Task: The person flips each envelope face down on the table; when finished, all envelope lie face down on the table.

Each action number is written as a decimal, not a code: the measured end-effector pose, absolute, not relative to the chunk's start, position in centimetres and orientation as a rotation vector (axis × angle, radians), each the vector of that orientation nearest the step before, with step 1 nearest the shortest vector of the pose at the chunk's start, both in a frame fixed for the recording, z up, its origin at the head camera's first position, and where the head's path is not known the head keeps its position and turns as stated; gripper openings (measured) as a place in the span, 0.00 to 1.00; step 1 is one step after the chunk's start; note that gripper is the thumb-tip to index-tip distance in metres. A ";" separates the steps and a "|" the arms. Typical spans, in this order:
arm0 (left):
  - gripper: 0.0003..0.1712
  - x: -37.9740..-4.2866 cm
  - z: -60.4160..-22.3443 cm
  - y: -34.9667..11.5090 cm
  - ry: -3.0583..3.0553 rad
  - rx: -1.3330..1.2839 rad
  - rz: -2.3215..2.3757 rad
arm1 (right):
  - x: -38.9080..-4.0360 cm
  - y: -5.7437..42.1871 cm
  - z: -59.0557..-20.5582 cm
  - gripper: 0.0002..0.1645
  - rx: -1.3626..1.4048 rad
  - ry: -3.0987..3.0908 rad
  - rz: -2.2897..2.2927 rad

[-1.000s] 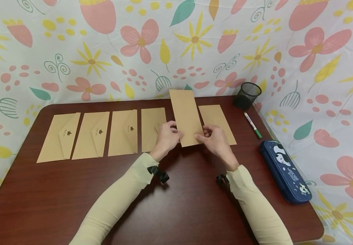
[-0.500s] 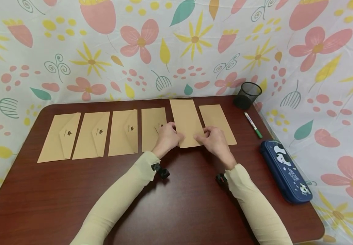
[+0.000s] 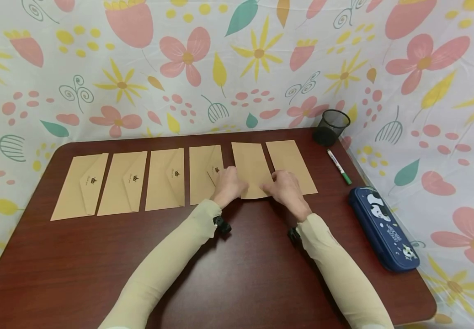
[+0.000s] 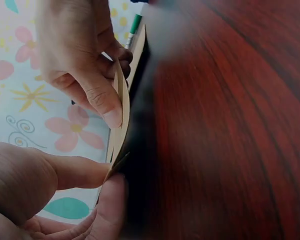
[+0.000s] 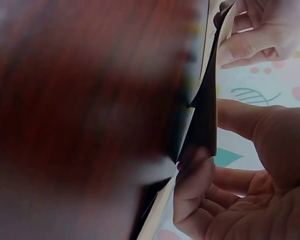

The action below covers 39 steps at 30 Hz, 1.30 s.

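A brown kraft envelope point(image 3: 253, 164), plain side up, lies near the right end of a row of envelopes. My left hand point(image 3: 228, 186) pinches its near left corner between thumb and finger. At the near right corner my right hand point(image 3: 287, 188) pinches it too. In the left wrist view the held envelope's near edge point(image 4: 124, 107) bows between the two thumbs. The right wrist view shows its shaded underside point(image 5: 202, 122) lifted off the table at this edge, with a fingertip point(image 5: 197, 162) beneath it.
Several envelopes with crown-printed flaps, such as the leftmost envelope point(image 3: 70, 187), line up to the left. Another plain envelope point(image 3: 292, 164) lies just right. Beyond are a black mesh pen cup point(image 3: 330, 128), a green-capped marker point(image 3: 338, 167) and a navy pencil case point(image 3: 382, 228) along the table's right edge.
The held envelope, raised and tilted up a second ago, has come down; its far edge now sits level with the row. Both hands have kept their pinch on the near corners.
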<state>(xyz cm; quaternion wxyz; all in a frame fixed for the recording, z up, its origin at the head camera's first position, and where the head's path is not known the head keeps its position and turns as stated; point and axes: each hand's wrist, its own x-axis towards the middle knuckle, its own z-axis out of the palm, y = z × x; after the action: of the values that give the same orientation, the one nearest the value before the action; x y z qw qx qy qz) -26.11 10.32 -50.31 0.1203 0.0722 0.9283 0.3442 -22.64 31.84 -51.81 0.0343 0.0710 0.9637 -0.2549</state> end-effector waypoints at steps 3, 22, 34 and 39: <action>0.17 -26.0 -50.2 10.6 2.715 0.201 0.948 | -22.9 31.9 -52.1 0.29 0.203 2.973 -0.771; 0.25 -25.6 -50.6 11.4 2.787 0.398 0.813 | -21.9 30.5 -50.4 0.23 0.053 3.058 -0.554; 0.09 -24.4 -50.8 10.9 2.820 0.483 0.992 | -18.7 28.0 -46.4 0.22 0.019 3.145 -0.603; 0.24 -21.3 -45.9 9.5 2.803 0.511 1.182 | -16.8 25.1 -43.4 0.27 -0.014 3.178 -0.670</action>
<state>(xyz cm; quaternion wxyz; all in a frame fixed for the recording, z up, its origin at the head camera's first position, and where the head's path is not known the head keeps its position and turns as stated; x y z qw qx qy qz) -21.35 9.52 -45.89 0.0287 0.1656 0.9083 0.3830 -16.76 25.13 -43.41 -0.0531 -0.0044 0.9771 -0.2059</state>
